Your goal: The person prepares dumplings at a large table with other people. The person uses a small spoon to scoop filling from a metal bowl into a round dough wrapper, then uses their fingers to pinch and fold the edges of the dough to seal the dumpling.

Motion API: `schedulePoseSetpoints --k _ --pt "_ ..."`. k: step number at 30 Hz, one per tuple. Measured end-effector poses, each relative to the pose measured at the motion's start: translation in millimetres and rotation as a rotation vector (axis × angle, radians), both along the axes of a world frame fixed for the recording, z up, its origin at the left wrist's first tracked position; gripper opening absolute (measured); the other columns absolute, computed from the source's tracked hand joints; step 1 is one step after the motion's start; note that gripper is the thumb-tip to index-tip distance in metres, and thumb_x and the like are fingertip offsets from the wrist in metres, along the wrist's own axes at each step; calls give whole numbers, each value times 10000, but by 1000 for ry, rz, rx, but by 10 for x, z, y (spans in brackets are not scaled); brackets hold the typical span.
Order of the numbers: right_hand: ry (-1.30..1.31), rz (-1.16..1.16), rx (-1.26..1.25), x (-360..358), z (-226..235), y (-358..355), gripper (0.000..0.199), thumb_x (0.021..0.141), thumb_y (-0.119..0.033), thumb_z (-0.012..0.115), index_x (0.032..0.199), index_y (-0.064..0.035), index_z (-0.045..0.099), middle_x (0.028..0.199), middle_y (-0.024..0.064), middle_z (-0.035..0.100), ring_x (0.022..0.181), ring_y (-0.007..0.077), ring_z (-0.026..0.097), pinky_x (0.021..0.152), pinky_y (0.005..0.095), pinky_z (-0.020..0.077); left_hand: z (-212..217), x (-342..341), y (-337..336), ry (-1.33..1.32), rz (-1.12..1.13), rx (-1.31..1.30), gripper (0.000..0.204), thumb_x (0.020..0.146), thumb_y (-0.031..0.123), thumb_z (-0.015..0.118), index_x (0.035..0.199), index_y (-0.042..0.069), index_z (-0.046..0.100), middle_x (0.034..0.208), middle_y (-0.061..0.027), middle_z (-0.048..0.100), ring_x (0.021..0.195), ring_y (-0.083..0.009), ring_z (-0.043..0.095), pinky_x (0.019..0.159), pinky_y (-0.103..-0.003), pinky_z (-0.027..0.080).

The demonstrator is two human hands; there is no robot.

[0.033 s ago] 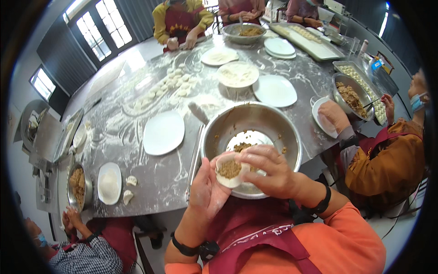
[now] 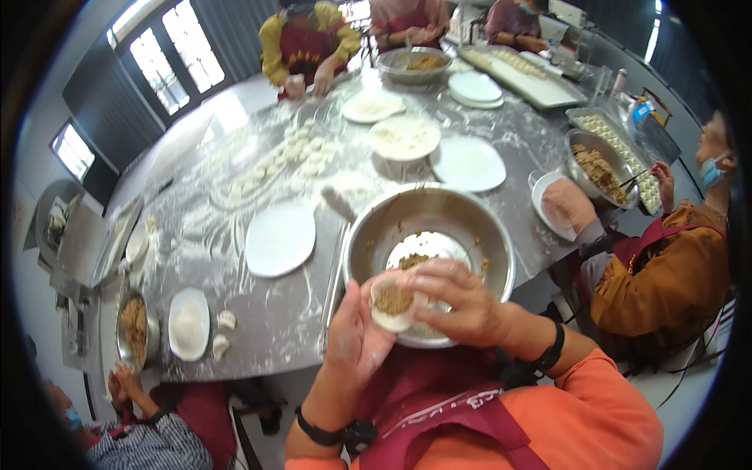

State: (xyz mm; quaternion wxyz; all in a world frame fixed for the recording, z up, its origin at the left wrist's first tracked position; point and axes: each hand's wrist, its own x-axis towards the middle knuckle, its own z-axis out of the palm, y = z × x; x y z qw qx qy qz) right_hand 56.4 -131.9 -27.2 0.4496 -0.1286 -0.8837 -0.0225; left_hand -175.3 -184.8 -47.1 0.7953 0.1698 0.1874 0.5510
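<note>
A round dumpling wrapper [image 2: 393, 319] with brown filling heaped in its middle lies in my left hand [image 2: 356, 333], which cups it from below and the left. The fingers of my right hand [image 2: 462, 301] are bent over the wrapper's right edge and grip it. The wrapper is partly folded up around the filling, which still shows at the top. Just beyond both hands stands a wide steel bowl [image 2: 507, 243], with some filling [image 2: 417, 260] at its bottom. A flour-coated handle [image 2: 338, 204] leans at the bowl's left rim.
An empty white plate [image 2: 280, 239] lies left of the bowl; another plate [image 2: 468, 164] lies beyond it. Dough pieces [image 2: 298, 153] spread over the floured table. Co-workers sit at both sides with filling bowls [image 2: 135, 333]; others work at the far edge.
The view has shifted slightly, so the table sits a little lower in the picture. The wrapper's edges are drawn in closer around the filling, and my right fingers have closed in on it.
</note>
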Motion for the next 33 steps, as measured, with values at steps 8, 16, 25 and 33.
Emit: schedulePoseSetpoints --k 8,16,25,33 --pt "265 241 -377 33 343 -307 174 861 -85 884 1001 -53 786 1394 161 743 1306 424 693 1088 531 580 443 328 -694 682 14 288 622 1043 31 767 1612 -29 521 1482 -85 677 1384 -182 654 1181 -347 516" --pt "477 123 -750 31 286 -358 350 936 -82 890 1250 -6 755 1277 141 742 1129 235 739 910 363 632 406 380 -582 786 308 301 631 1085 32 747 1632 -62 447 1452 -184 710 1293 -230 723 1155 -357 564" --pt "326 468 -1534 -373 -282 -29 206 1056 -15 751 1262 4 742 1034 48 783 893 129 757 785 303 617 127 -124 -252 971 273 270 593 1077 -7 721 1639 -52 536 1573 -187 680 1391 -213 672 1190 -348 526" --pt "197 77 -815 -863 -803 62 308 941 -7 849 1243 -2 790 1057 194 788 875 339 792 744 389 624 -566 -515 -136 998 336 258 495 1044 11 811 1518 -21 674 1410 -129 768 1247 -168 734 1088 -316 576"
